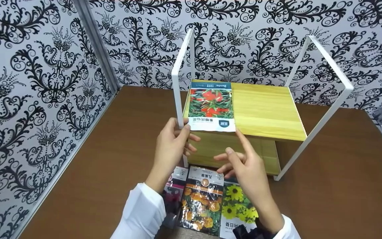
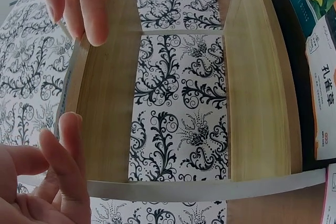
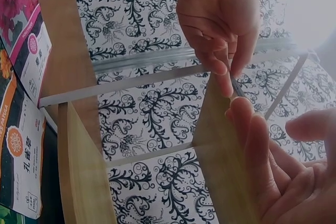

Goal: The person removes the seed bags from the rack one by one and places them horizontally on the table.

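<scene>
A seed packet with red flowers (image 1: 211, 106) lies flat on the upper wooden shelf (image 1: 267, 109), along its left side. My left hand (image 1: 172, 139) is at the packet's near left corner beside the white post, thumb at the edge and fingers loosely bent; the left wrist view also shows this left hand (image 2: 47, 182). At the near right corner, my right index finger touches the packet's edge, while the other fingers of my right hand (image 1: 249, 169) are relaxed. From the right wrist view, both the left hand (image 3: 220, 19) and right hand (image 3: 289, 177) are by the shelf's front edge.
Three more packets lie in front of the rack: one with pink flowers (image 1: 172, 196), one with orange flowers (image 1: 201, 202), one with yellow flowers (image 1: 235, 209). White metal frames (image 1: 330, 63) rise at both rack sides. A lower shelf (image 1: 264, 152) sits beneath. Patterned walls stand behind and left.
</scene>
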`<state>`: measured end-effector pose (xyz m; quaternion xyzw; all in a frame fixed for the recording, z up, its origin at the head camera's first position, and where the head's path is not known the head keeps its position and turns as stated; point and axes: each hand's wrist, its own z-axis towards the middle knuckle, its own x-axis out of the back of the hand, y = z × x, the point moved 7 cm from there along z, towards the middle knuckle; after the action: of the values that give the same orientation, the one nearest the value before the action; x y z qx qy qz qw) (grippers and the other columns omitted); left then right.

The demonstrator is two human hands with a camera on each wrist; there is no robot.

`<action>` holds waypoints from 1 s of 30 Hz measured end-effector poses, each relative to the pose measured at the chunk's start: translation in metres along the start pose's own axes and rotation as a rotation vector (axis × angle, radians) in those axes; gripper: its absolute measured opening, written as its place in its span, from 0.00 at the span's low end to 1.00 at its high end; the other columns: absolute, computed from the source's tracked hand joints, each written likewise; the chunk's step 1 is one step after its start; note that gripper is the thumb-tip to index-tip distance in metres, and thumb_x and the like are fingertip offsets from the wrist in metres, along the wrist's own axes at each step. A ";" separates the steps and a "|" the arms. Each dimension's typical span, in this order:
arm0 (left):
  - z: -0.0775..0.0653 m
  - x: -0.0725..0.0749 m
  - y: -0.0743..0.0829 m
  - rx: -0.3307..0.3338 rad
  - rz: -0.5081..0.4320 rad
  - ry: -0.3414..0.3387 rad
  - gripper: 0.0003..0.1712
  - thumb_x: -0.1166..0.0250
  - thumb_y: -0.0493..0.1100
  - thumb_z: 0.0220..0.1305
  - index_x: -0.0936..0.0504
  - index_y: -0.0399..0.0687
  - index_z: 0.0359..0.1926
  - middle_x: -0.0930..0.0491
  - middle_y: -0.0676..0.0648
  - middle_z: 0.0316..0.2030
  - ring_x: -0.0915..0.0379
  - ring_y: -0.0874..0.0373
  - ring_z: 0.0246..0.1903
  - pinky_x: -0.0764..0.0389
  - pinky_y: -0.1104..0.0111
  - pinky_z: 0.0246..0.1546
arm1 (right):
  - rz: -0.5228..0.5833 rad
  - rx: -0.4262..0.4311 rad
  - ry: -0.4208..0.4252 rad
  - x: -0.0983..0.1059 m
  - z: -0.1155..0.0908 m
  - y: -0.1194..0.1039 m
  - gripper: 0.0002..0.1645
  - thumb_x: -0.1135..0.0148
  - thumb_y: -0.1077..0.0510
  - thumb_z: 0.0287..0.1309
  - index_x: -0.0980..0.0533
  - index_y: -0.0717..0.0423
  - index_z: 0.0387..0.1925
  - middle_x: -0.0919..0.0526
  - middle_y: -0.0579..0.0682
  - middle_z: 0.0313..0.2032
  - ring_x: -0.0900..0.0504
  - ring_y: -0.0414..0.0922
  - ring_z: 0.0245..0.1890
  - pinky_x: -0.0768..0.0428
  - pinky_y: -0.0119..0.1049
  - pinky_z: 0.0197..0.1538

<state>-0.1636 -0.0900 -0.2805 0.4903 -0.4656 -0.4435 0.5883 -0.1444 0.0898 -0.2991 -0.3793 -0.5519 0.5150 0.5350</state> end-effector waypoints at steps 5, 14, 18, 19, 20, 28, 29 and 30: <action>0.002 0.003 0.001 0.013 0.023 -0.001 0.11 0.48 0.41 0.65 0.31 0.38 0.45 0.19 0.40 0.24 0.24 0.42 0.19 0.22 0.62 0.18 | -0.035 0.006 0.034 0.005 0.003 -0.004 0.29 0.51 0.55 0.63 0.44 0.47 0.64 0.17 0.52 0.31 0.19 0.52 0.24 0.21 0.42 0.27; 0.002 0.003 0.004 0.030 0.053 -0.024 0.13 0.47 0.41 0.64 0.31 0.40 0.48 0.20 0.38 0.22 0.24 0.42 0.18 0.26 0.71 0.13 | -0.005 0.031 0.045 0.010 0.015 -0.006 0.31 0.51 0.51 0.63 0.44 0.53 0.65 0.17 0.55 0.31 0.20 0.54 0.24 0.21 0.44 0.26; 0.001 0.003 0.006 0.042 0.067 -0.024 0.14 0.46 0.41 0.64 0.31 0.40 0.48 0.20 0.38 0.22 0.25 0.40 0.20 0.30 0.76 0.12 | 0.033 0.037 0.028 0.010 0.021 -0.004 0.32 0.51 0.50 0.62 0.45 0.53 0.65 0.18 0.57 0.31 0.20 0.54 0.23 0.22 0.46 0.25; 0.001 0.002 0.006 0.045 0.072 -0.025 0.14 0.46 0.41 0.64 0.30 0.40 0.48 0.20 0.38 0.22 0.25 0.39 0.20 0.30 0.77 0.12 | 0.037 0.036 0.025 0.010 0.023 -0.003 0.32 0.51 0.50 0.62 0.46 0.52 0.65 0.18 0.58 0.31 0.20 0.54 0.23 0.22 0.46 0.25; 0.001 0.002 0.006 0.049 0.074 -0.026 0.14 0.46 0.41 0.64 0.30 0.41 0.48 0.20 0.38 0.23 0.24 0.40 0.20 0.30 0.77 0.12 | 0.046 0.034 0.021 0.010 0.024 -0.002 0.32 0.51 0.50 0.63 0.46 0.52 0.65 0.18 0.58 0.31 0.20 0.54 0.22 0.22 0.46 0.25; 0.014 0.002 -0.017 0.040 0.039 -0.042 0.13 0.44 0.44 0.63 0.29 0.46 0.47 0.20 0.42 0.21 0.24 0.46 0.16 0.23 0.65 0.15 | 0.151 0.018 0.014 0.005 0.039 0.001 0.31 0.54 0.54 0.65 0.49 0.53 0.67 0.18 0.61 0.30 0.21 0.60 0.23 0.22 0.43 0.22; 0.016 0.002 -0.022 0.036 0.032 -0.045 0.12 0.44 0.44 0.63 0.29 0.47 0.47 0.20 0.42 0.21 0.24 0.47 0.16 0.23 0.64 0.16 | 0.165 0.014 0.016 0.004 0.041 0.001 0.32 0.54 0.54 0.65 0.49 0.53 0.67 0.18 0.61 0.30 0.21 0.60 0.23 0.22 0.43 0.22; 0.018 0.001 -0.025 0.031 0.024 -0.048 0.12 0.44 0.45 0.62 0.29 0.48 0.46 0.20 0.43 0.21 0.24 0.48 0.16 0.23 0.63 0.16 | 0.178 0.010 0.020 0.004 0.043 0.002 0.32 0.54 0.54 0.65 0.50 0.53 0.67 0.18 0.61 0.30 0.21 0.59 0.23 0.22 0.42 0.22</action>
<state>-0.1829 -0.0975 -0.3039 0.4830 -0.4924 -0.4406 0.5746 -0.1871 0.0867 -0.2964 -0.4292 -0.5080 0.5597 0.4944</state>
